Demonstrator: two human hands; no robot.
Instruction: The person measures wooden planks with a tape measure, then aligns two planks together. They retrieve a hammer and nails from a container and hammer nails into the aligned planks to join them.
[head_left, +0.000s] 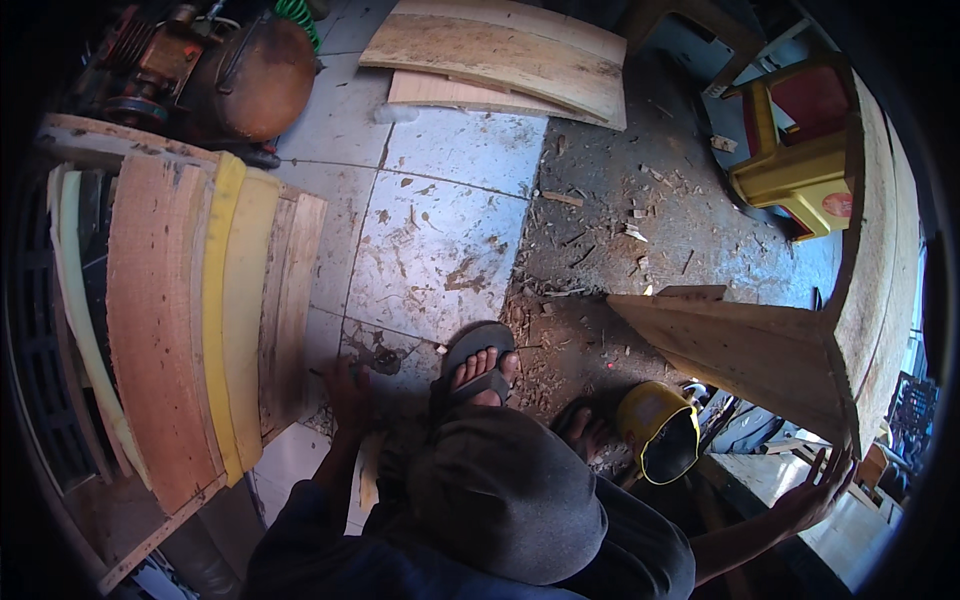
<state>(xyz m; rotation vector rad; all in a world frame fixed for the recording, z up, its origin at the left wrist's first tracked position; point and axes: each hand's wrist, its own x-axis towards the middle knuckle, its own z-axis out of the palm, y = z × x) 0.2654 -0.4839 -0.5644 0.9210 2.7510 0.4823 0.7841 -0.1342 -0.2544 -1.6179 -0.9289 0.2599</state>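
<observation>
My left hand [348, 392] is low over the floor tiles, left of my sandalled foot, in shadow. Its fingers look apart, with nothing I can make out between them. A pale strip of wood [370, 470] shows beside that wrist. My right hand [818, 492] reaches far out to the right, fingers stretched and spread. Its fingertips are at the lower end of an upright wooden board [872, 260], seemingly touching it. Another wooden panel [740, 335] meets this board at an angle, forming a corner. My dark-clothed knee [505, 495] rises between both arms.
A wooden rack [130, 540] holding several boards and yellow foam stands left. Behind it sits a rusty air compressor [250, 80]. Planks [495, 55] lie on the floor ahead, with wood scraps nearby. A yellow plastic stool [790, 180] and yellow helmet-like object [655, 415] are on the right.
</observation>
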